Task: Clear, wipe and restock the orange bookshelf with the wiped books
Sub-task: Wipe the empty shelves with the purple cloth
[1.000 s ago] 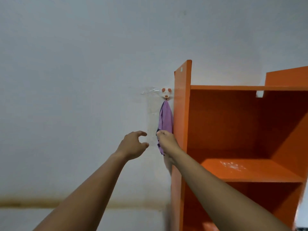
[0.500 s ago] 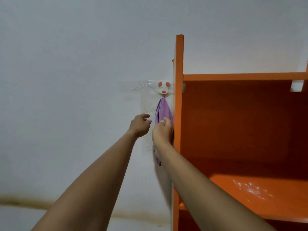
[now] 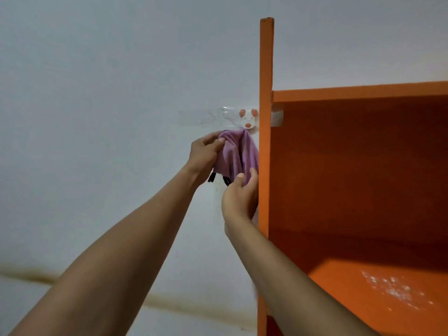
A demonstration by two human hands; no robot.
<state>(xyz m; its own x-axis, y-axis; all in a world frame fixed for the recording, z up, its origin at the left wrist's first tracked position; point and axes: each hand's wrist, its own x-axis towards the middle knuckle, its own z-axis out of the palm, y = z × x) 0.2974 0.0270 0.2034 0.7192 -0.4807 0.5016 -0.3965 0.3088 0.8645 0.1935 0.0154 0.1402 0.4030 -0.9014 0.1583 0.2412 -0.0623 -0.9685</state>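
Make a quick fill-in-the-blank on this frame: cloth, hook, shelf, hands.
1. The purple cloth hangs from a mouse-shaped ____ on the wall.
2. The left hand grips the cloth's upper part, and the right hand holds its ____ edge.
3. The cloth hangs just to the ____ of the orange bookshelf.
4. The visible shelf board carries whitish specks and holds no ____.

Missing words: hook; lower; left; books

Pale grey-white wall, evenly and dimly lit. Brownish stain band runs low across it. Clear tape strip and small animal-faced hook stuck to wall.
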